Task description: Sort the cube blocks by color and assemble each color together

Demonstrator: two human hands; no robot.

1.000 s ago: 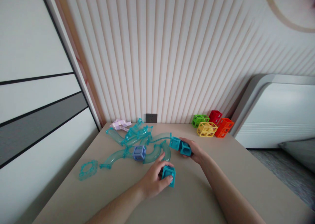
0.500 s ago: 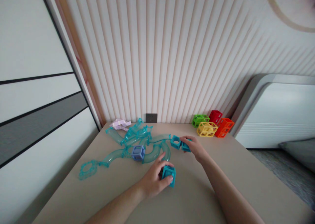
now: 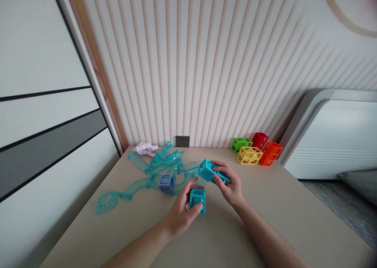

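Observation:
My left hand (image 3: 183,211) is closed around a teal hollow cube block (image 3: 196,198), its thumb pressed on the near face. Farther back and to the right, my right hand (image 3: 231,181) grips a pair of joined teal cube blocks (image 3: 206,170), tilted and raised off the table; the fingers cover part of the right-hand block. The two held pieces are apart. Just left of my hands, a periwinkle cube block (image 3: 166,183) rests among translucent teal track tubes (image 3: 138,187), some of which are hidden behind my hands.
Green (image 3: 241,144), yellow (image 3: 249,155), red (image 3: 259,141) and orange blocks (image 3: 271,153) stand at the back right by the ribbed wall. Pale lilac pieces (image 3: 145,148) lie at the back left. A translucent ring piece (image 3: 106,202) is at the left of the table (image 3: 282,221).
My right hand has lifted the joined teal blocks off the table and tilted them, bringing them a little nearer. My left hand has moved slightly up with its teal cube.

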